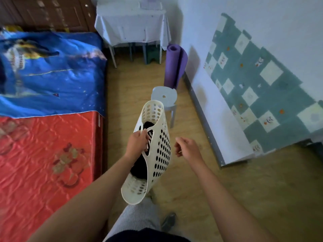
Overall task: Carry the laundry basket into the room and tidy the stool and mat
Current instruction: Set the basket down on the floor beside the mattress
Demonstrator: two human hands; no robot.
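Observation:
A white perforated laundry basket [160, 149] hangs tilted on its side in mid-air at the centre, with dark clothes inside it. My left hand [137, 143] is closed on its handle slot. My right hand [187, 147] floats just right of the basket, fingers loosely curled, holding nothing. Beyond the basket a white plastic stool [166, 96] stands upright on the wooden floor. A rolled purple mat [174, 65] stands on end behind the stool, against the wall.
A bed [49, 137] with a red cover and a blue quilt fills the left side. A table with a white cloth [131, 23] stands at the far end, with a small green stool [152, 53] under it. A checked teal sheet covers the wall [253, 88] at right. The floor strip between is narrow.

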